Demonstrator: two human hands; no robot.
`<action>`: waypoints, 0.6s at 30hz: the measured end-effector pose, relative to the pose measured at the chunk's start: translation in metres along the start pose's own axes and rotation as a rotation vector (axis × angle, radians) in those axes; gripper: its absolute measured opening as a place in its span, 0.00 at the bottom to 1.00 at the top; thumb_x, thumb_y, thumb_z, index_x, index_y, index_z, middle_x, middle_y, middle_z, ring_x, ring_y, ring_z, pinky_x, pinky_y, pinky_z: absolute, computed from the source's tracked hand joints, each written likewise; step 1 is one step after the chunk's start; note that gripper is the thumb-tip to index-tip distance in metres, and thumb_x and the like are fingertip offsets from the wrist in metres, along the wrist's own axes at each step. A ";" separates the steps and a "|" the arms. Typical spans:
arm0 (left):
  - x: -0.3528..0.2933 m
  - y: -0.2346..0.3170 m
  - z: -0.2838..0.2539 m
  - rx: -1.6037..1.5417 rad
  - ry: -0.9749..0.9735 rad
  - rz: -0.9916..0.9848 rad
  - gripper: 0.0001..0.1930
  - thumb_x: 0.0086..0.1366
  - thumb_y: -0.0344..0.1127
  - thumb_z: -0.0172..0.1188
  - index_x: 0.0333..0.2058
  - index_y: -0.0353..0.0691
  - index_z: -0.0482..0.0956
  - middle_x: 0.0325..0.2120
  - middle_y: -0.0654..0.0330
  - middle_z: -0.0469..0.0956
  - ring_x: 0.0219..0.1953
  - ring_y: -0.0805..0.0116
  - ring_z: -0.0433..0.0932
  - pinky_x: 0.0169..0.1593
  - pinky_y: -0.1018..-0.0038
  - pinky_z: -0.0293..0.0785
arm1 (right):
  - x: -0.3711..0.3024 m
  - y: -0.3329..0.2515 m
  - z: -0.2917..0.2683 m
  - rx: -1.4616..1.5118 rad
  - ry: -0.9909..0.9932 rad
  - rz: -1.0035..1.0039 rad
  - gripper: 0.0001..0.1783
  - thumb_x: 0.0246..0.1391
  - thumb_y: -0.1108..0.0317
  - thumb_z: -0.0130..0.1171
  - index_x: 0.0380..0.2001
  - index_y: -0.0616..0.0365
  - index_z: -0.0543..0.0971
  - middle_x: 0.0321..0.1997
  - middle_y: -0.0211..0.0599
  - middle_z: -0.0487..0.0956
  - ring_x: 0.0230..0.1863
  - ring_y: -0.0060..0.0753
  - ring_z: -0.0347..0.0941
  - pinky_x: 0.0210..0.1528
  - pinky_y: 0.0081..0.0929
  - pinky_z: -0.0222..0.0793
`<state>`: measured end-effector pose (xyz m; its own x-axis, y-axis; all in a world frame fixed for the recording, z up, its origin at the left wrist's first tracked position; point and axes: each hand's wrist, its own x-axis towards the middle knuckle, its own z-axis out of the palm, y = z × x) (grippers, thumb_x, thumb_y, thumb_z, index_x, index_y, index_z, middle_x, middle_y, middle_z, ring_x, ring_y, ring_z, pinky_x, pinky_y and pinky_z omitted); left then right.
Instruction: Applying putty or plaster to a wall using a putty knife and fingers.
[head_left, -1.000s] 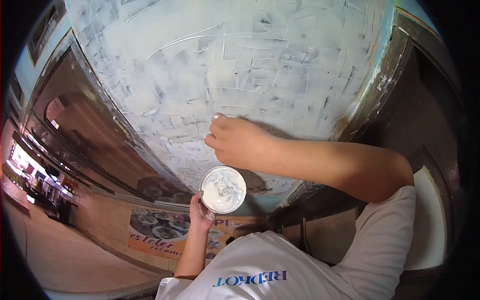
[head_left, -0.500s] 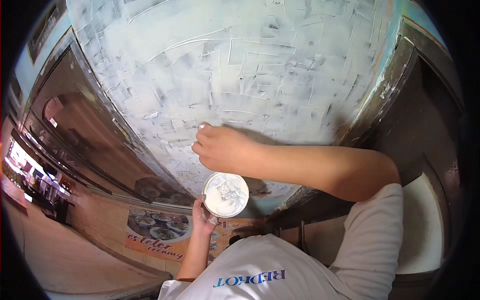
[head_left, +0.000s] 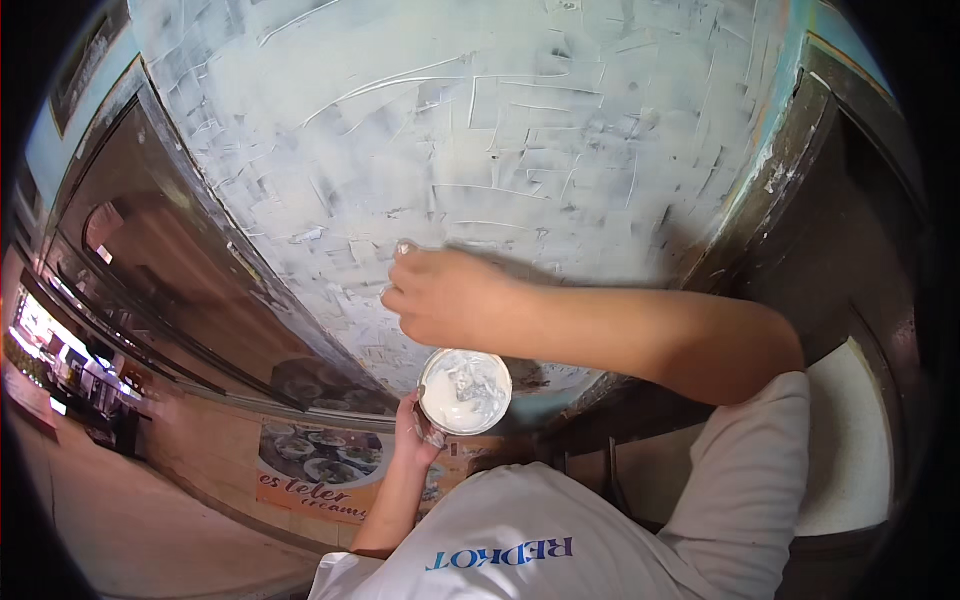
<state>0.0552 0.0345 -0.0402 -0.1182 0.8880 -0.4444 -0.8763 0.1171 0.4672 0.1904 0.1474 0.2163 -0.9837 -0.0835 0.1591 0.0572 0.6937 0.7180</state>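
Observation:
My left hand [head_left: 420, 433] holds a round white tub [head_left: 471, 432] from its left side, low in front of my body. White paste [head_left: 455, 402] fills the tub, its top stirred and streaked with grey. Above it, my right hand [head_left: 452, 296] is closed, its back toward me, close to the wall [head_left: 560, 200]. White paste smears its fingertips; anything inside those fingers is hidden. The wall bears pale, patchy paste with several raised ridges and grey strokes.
Dark framed glass [head_left: 180, 260] borders the wall on the left. To the right stands a dark brown frame [head_left: 765, 190]. A printed banner with food pictures [head_left: 310, 470] lies low on the left. A pale panel [head_left: 850, 450] is beside my right sleeve.
The tub and my left hand have shifted slightly right in the picture. My right hand stays almost in place, closed near the wall.

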 end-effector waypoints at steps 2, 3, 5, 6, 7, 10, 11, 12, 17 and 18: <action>-0.002 0.003 0.007 0.036 0.022 -0.005 0.19 0.65 0.38 0.44 0.50 0.34 0.71 0.49 0.53 0.76 0.49 0.59 0.76 0.55 0.64 0.72 | 0.000 -0.010 0.021 0.069 0.051 -0.013 0.03 0.38 0.66 0.60 0.19 0.46 0.82 0.32 0.22 0.74 0.45 0.32 0.68 0.56 0.31 0.63; -0.003 0.003 0.007 0.035 0.018 0.000 0.19 0.65 0.39 0.45 0.50 0.35 0.70 0.49 0.53 0.75 0.50 0.59 0.76 0.55 0.64 0.72 | -0.001 -0.008 0.023 0.006 0.010 -0.033 0.03 0.38 0.66 0.60 0.19 0.46 0.83 0.32 0.24 0.74 0.45 0.35 0.69 0.55 0.31 0.65; 0.000 0.006 0.005 0.038 0.007 0.000 0.19 0.66 0.40 0.43 0.50 0.34 0.70 0.49 0.52 0.75 0.50 0.59 0.76 0.55 0.64 0.72 | -0.006 0.007 0.014 -0.032 0.012 0.001 0.03 0.38 0.66 0.60 0.19 0.47 0.83 0.32 0.25 0.74 0.44 0.36 0.69 0.54 0.31 0.66; 0.001 0.006 0.003 0.036 0.003 -0.001 0.20 0.67 0.41 0.42 0.51 0.34 0.70 0.49 0.52 0.76 0.49 0.59 0.76 0.54 0.64 0.73 | -0.007 0.018 0.003 -0.064 0.016 0.031 0.03 0.38 0.66 0.60 0.20 0.47 0.83 0.32 0.25 0.74 0.44 0.37 0.69 0.53 0.32 0.66; -0.001 0.007 0.002 0.034 -0.001 0.002 0.20 0.67 0.41 0.42 0.51 0.34 0.70 0.49 0.52 0.75 0.50 0.59 0.76 0.55 0.64 0.72 | -0.007 0.027 -0.005 -0.047 0.026 0.071 0.03 0.39 0.66 0.60 0.20 0.46 0.83 0.32 0.25 0.74 0.43 0.35 0.70 0.56 0.34 0.64; -0.004 0.009 0.007 0.029 0.012 -0.001 0.20 0.68 0.41 0.42 0.51 0.34 0.70 0.48 0.52 0.76 0.50 0.59 0.76 0.55 0.64 0.72 | -0.006 0.051 -0.036 -0.118 -0.005 0.032 0.03 0.40 0.66 0.60 0.18 0.43 0.81 0.30 0.20 0.73 0.40 0.28 0.69 0.55 0.33 0.61; -0.003 0.010 0.006 0.012 -0.007 -0.013 0.20 0.68 0.41 0.42 0.51 0.34 0.70 0.49 0.52 0.75 0.50 0.59 0.76 0.55 0.64 0.72 | -0.007 0.050 -0.037 -0.121 -0.011 0.036 0.03 0.40 0.66 0.60 0.18 0.43 0.81 0.30 0.20 0.73 0.40 0.28 0.69 0.55 0.33 0.61; -0.002 0.009 0.005 0.014 -0.011 -0.017 0.20 0.68 0.41 0.42 0.51 0.34 0.70 0.49 0.52 0.75 0.50 0.59 0.76 0.55 0.64 0.72 | -0.006 0.047 -0.038 -0.124 0.036 0.036 0.03 0.40 0.66 0.60 0.17 0.43 0.81 0.29 0.19 0.73 0.40 0.28 0.69 0.54 0.31 0.61; 0.000 0.007 0.008 0.090 -0.016 -0.001 0.19 0.67 0.41 0.42 0.50 0.35 0.70 0.48 0.52 0.75 0.49 0.59 0.76 0.54 0.64 0.73 | -0.009 0.028 -0.019 -0.003 0.083 0.070 0.04 0.37 0.66 0.60 0.14 0.42 0.78 0.27 0.20 0.72 0.39 0.27 0.68 0.52 0.28 0.63; 0.000 0.008 0.008 0.090 -0.018 0.005 0.19 0.67 0.41 0.42 0.50 0.35 0.70 0.48 0.52 0.75 0.49 0.59 0.76 0.54 0.64 0.73 | -0.012 0.028 -0.019 -0.007 0.088 0.068 0.04 0.37 0.66 0.60 0.14 0.42 0.78 0.27 0.20 0.72 0.39 0.27 0.68 0.52 0.28 0.63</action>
<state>0.0516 0.0387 -0.0305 -0.1132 0.8964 -0.4286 -0.8305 0.1515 0.5361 0.2066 0.1539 0.2473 -0.9589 -0.0984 0.2662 0.1252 0.6952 0.7078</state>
